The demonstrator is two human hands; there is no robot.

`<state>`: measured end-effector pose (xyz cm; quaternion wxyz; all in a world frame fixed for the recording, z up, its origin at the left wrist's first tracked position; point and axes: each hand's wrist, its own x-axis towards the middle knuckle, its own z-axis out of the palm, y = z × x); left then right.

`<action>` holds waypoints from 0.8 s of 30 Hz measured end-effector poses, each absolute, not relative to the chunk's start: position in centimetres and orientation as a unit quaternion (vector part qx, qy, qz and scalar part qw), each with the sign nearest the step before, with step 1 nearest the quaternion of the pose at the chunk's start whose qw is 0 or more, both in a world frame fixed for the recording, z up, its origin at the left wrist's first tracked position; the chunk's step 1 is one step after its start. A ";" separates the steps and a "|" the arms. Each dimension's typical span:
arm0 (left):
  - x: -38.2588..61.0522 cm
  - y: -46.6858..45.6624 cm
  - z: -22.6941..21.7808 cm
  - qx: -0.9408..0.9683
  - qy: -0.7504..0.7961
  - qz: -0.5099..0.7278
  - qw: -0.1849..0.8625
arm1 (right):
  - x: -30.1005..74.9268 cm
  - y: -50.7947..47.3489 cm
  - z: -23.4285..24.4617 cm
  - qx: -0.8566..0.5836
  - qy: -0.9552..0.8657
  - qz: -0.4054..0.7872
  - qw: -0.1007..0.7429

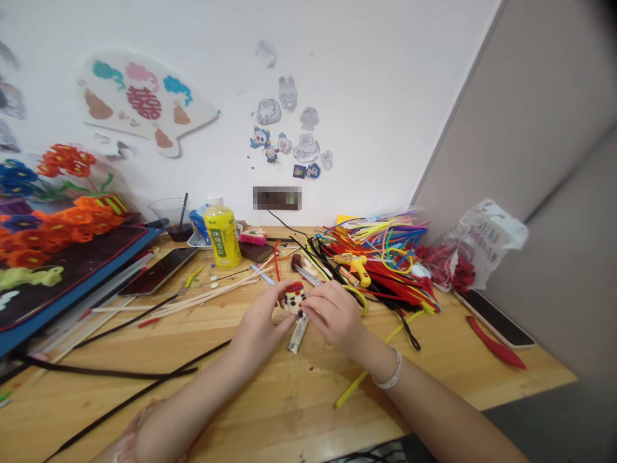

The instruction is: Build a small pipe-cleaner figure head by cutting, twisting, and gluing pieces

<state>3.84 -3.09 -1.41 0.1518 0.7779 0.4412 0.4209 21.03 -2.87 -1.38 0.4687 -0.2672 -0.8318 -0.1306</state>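
Note:
A small cream doll head (293, 301) with dark eyes and a red and yellow top is held above the table. My left hand (263, 315) grips it from the left, thumb below and fingers behind. Against its right side, my right hand (337, 315) has thumb and fingertips pinched together. A tiny red spot shows at those fingertips; whether it is a loose piece or part of the head I cannot tell. Just below the hands lies a lighter (297, 334). Behind the right hand are scissors (311, 276), partly covered.
A heap of coloured pipe cleaners (385, 276) with a yellow glue gun (357, 265) spreads behind right. A yellow-labelled bottle (222, 235) stands behind left, near a tablet (159, 271). Black pipe cleaners (144, 374) cross the left side. A phone (494, 318) lies far right.

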 end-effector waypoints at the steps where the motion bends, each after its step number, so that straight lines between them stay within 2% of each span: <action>1: 3.9 -3.1 -1.4 0.778 0.442 0.420 0.154 | 21.0 -2.9 -1.3 -0.268 -0.833 -0.131 0.465; 24: 4.1 -3.0 -1.9 0.770 0.428 0.435 0.187 | 20.7 -3.3 -0.9 -0.263 -0.831 -0.173 0.459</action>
